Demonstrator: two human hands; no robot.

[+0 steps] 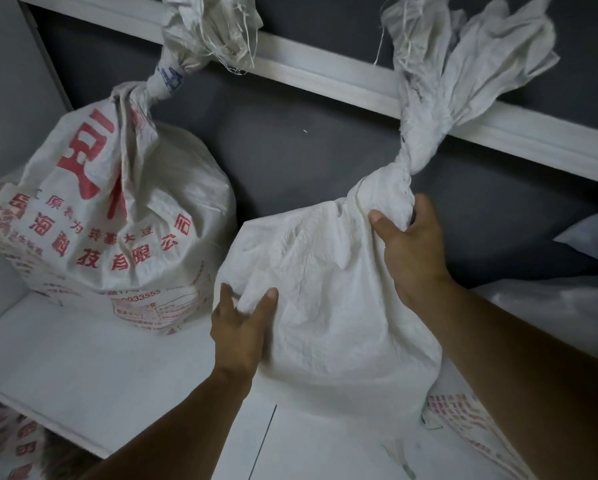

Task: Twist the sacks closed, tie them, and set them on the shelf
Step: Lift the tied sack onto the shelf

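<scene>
A plain white woven sack point(328, 299), its neck knotted with frayed ends flaring upward, stands at the middle of the white shelf point(83, 368). My right hand point(411, 244) grips its bunched neck just under the knot. My left hand point(245, 327) pinches a fold of cloth on the sack's lower left side. To the left, a second tied sack point(117, 216) with red printed characters sits on the shelf in the back corner, its knotted top leaning against the dark wall.
A white rail point(325, 71) runs along the dark grey back wall above the sacks. More red-printed sacking shows at the lower left point(10, 445) below the shelf edge and at the lower right point(463, 414). A pale pillow-like shape point(591, 233) lies at far right.
</scene>
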